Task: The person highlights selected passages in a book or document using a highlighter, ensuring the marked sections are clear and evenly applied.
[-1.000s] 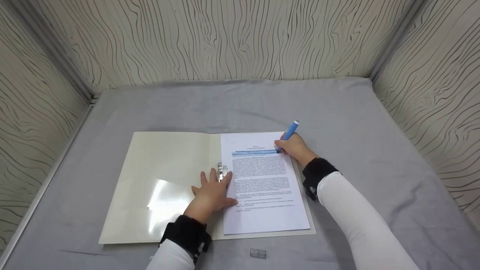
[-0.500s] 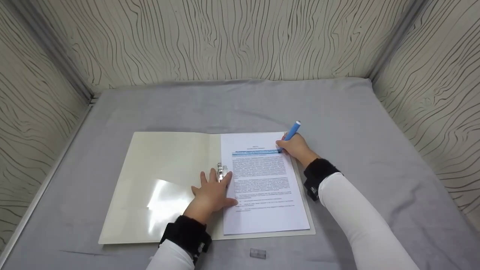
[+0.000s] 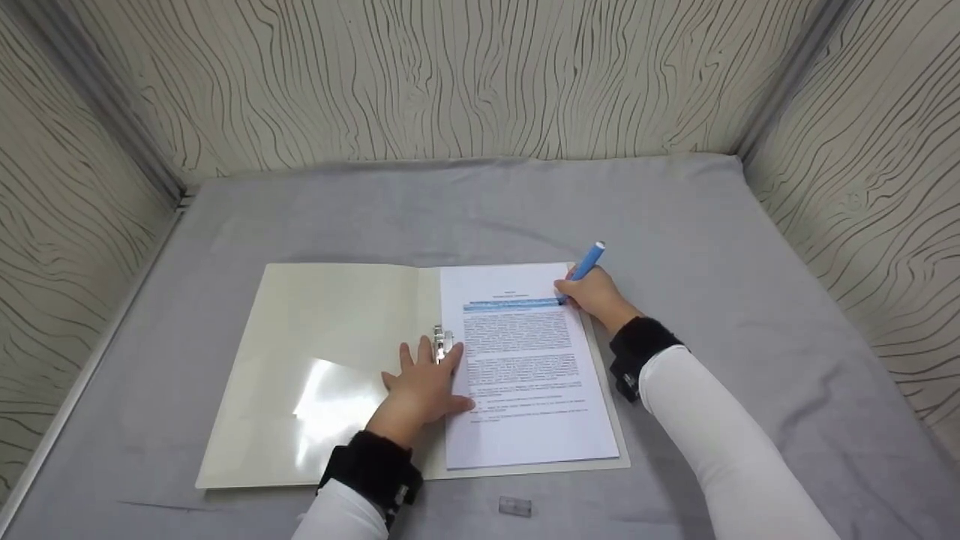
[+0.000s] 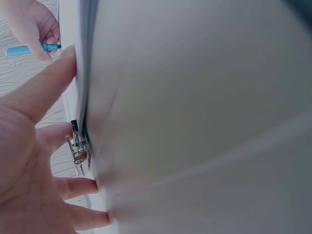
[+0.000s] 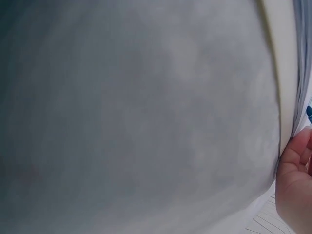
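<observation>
— So what did the place look like from where you stood?

— Well, a grey cloth (image 3: 675,225) covered the whole work surface, soft and a little creased, and pale panels (image 3: 450,75) with dark wavy grain walled it in at the back and on both sides. A cream folder (image 3: 330,352) lay open flat on the cloth, with a printed sheet (image 3: 525,390) on its right leaf and a metal clip (image 3: 441,341) at the spine. A small clear cap (image 3: 515,507) sat on the cloth just below the folder's near edge.

— And the hands?

— The right hand (image 3: 594,294) had its fingers curled round a blue highlighter (image 3: 586,262), grasping it low on the barrel. The left hand (image 3: 424,382) lay flat with fingers spread, pressing across the spine beside the clip, its thumb on the sheet's edge; nothing was clenched in it.

— Which way did the pen point?

— Its long axis was tilted. From the grip, the tip ran down and leftward to the paper, touching the right end of a blue-marked line (image 3: 510,304) near the top of the sheet. The blunt end rose above the knuckles, up and to the right, toward the back wall. From the left wrist view the pen (image 4: 31,48) showed only small, far beyond the fingertips.
</observation>
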Tool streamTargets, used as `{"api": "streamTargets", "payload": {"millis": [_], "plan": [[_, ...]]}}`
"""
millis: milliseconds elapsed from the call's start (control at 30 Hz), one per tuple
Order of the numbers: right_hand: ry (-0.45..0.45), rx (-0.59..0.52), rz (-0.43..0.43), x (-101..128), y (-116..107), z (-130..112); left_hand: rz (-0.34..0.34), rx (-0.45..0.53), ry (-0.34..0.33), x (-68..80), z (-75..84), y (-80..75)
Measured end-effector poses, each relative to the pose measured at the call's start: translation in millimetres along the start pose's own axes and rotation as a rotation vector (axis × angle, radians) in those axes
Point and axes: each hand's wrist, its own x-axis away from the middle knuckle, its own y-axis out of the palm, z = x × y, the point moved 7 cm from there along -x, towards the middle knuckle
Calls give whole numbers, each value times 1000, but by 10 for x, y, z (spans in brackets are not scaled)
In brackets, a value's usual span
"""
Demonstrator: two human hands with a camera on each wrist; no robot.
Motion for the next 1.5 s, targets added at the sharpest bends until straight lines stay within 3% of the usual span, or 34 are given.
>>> {"api": "streamTargets", "payload": {"millis": [300, 567, 1000, 1500], "plan": [[1, 8, -9, -18, 41, -41, 3, -6, -9, 17, -38, -16], [40, -141, -23, -23, -46, -67, 10, -11, -15, -7, -6, -1], [-112, -100, -120, 118, 943, -661, -9, -48, -26, -14, -5, 4], [-157, -67, -130, 134, 1239, -801, 2, -53, -19, -15, -16, 8]]}}
